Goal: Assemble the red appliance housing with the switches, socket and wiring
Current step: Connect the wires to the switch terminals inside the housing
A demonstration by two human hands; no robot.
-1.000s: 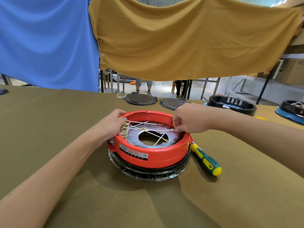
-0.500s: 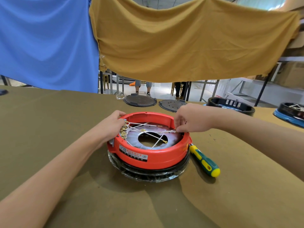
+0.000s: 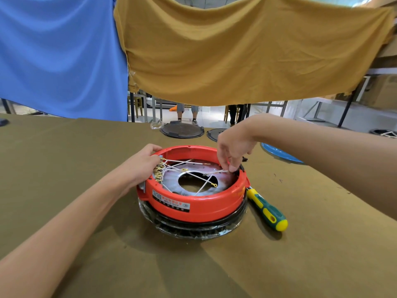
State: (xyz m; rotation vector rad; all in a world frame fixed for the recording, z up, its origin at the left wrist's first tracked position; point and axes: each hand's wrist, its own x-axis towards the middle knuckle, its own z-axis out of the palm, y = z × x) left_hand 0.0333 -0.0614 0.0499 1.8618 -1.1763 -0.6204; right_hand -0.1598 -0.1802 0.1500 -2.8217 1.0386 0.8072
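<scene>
Right hand (image 3: 234,147) arched, pinching white wire (image 3: 217,172).

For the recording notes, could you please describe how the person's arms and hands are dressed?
Both forearms are bare, with no sleeves in view. The left hand and right hand wear no gloves, and no rings, watch or wristband show. No markings are visible.

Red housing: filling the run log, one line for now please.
left hand: holds red housing rim | right hand: pinches white wire | screwdriver: idle
</scene>
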